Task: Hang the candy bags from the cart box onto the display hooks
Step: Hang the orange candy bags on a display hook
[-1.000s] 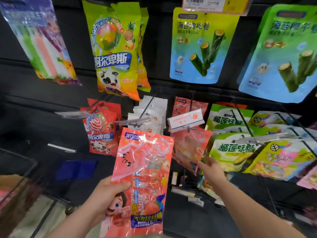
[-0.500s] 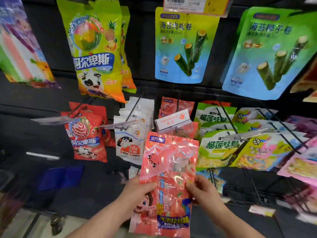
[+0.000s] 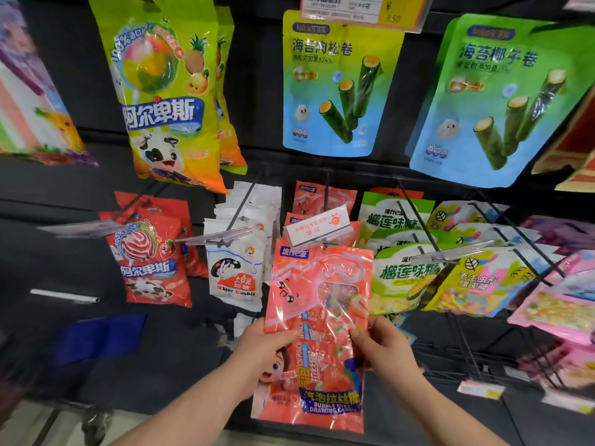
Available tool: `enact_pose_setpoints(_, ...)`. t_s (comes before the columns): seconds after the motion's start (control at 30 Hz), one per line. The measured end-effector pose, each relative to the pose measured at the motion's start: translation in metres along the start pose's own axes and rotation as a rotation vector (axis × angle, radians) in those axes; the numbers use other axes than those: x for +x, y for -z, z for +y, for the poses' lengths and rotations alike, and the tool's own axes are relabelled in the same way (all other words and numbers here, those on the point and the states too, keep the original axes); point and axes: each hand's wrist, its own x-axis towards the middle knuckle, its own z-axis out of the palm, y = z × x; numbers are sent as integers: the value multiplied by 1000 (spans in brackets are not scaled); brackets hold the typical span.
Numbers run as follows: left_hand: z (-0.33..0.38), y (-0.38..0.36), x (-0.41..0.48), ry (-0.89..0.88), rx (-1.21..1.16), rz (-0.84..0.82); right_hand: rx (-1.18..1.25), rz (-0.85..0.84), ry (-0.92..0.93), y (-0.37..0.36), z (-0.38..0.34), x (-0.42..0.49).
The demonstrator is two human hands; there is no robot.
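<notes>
Both hands are on one bag right now: a glossy pink-red plastic candy bag [image 3: 322,304] with a cartoon kid's face near the bottom and a blue text band under it. It's up in the air in front of the middle of the lower row of the display rack, not lying on anything. The left hand [image 3: 257,346] grips the bag's left edge about halfway down, thumb across the front and the other fingers [image 3: 283,334] tucked behind it. The right hand [image 3: 383,346] pinches the right edge at about the same height, fingertips curled onto the front film. The bag's top edge sits just under the white-and-pink paper label [image 3: 317,225] at the tip of a black wire hook [image 3: 326,196]. I honestly can't tell if the hang hole is on the wire. More matching pink-red bags [image 3: 322,199] hang further back on that hook. Just to the left is a stack of white rabbit-print candy packets [image 3: 235,272], and to the right are green-and-white snack bags [image 3: 402,275]. Higher up hangs a blue-and-yellow seaweed roll pouch [image 3: 335,88].
</notes>
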Motion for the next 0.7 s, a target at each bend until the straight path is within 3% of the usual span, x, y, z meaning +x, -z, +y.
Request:
enact_pose_setpoints(0.57, 0, 4, 22, -6, -21, -101, 49, 34, -37, -6, -2, 5)
enact_pose_setpoints(0.7, 1, 6, 37, -8, 30, -63, -21, 58, -67, -9, -4, 14)
